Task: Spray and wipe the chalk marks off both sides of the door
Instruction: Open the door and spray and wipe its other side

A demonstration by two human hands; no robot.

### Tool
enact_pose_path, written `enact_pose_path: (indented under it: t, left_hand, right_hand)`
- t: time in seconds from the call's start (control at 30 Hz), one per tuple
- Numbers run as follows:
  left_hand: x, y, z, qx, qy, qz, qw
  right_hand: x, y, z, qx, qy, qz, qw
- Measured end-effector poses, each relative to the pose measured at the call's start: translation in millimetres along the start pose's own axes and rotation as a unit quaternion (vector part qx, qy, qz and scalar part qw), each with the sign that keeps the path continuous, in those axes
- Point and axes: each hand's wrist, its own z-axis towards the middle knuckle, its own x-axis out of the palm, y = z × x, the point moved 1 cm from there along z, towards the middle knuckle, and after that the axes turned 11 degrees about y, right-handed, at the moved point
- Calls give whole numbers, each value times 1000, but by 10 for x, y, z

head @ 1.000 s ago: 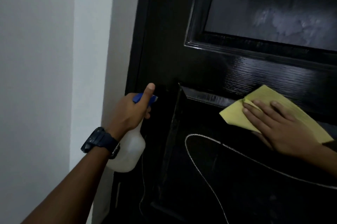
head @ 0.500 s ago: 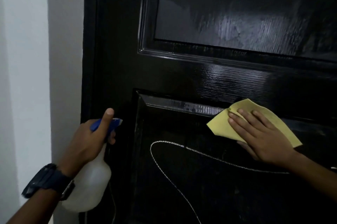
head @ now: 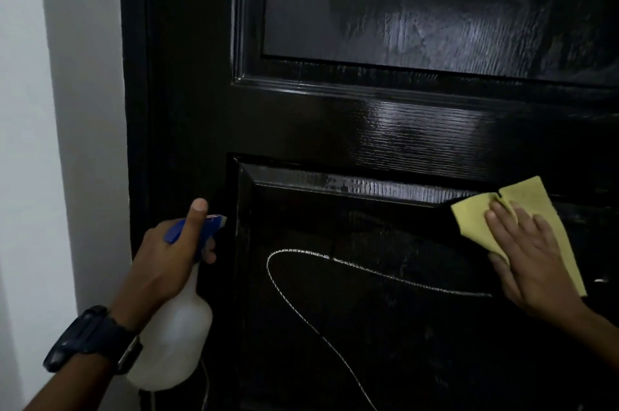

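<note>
The left hand (head: 170,256) grips a white spray bottle (head: 174,340) near the black door's (head: 368,129) left edge. The right hand (head: 532,260), fingers flat, presses a yellow cloth (head: 475,219) against the lower panel's upper right, just above a looping chalk line (head: 335,290).

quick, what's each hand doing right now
Left hand: grips the spray bottle.
Right hand: open, fingers flat, pressing the yellow cloth on the door.
</note>
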Motion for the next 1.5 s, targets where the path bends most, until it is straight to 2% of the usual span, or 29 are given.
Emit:
enact_pose_path:
  t: [0.2, 0.27, 0.33, 0.4, 0.5, 0.57, 0.67, 0.77, 0.9, 1.0, 1.23, 1.4, 1.5]
  left_hand:
    - [90, 76, -30, -2, 7, 5, 1000]
    - [134, 111, -36, -4, 7, 8, 1000]
    - [151, 123, -37, -3, 5, 12, 1000]
    - [176, 135, -40, -2, 10, 7, 1000]
    - [261, 94, -65, 1, 27, -1, 1000]
    - [299, 22, -79, 4, 29, -2, 1000]
    - [329, -107, -103, 10, 27, 2, 1000]
    - [371, -146, -115, 9, 3, -17, 1000]
    - [448, -169, -92, 8, 5, -55, 998]
    - [550, -218, -93, 18, 13, -56, 998]
    - [714, -414, -20, 33, -27, -56, 998]
    - [809, -469, -8, 28, -56, -54, 997]
    - [838, -485, -56, 24, -71, -40, 996]
  right_hand:
    - [85, -111, -11, -19, -31, -45, 998]
    - [212, -162, -132, 46, -41, -39, 997]
    - [393, -183, -426, 161, -34, 23, 986]
    - [548, -57, -717, 267, -50, 127, 954]
    - [623, 185, -832, 340, -89, 213, 912]
    - [620, 261, -839, 351, -75, 224, 906]
    - [477, 150, -819, 331, -40, 214, 918]
    - [108, -109, -265, 298, -75, 226, 924]
    - [-185, -292, 355, 344, -119, 183, 913]
    - [45, -170, 40, 354, -136, 196, 904]
    - [672, 323, -846, 416, -97, 243, 871]
    - [727, 528, -996, 430, -84, 279, 855]
    - [603, 537, -967, 403, -72, 295, 863]
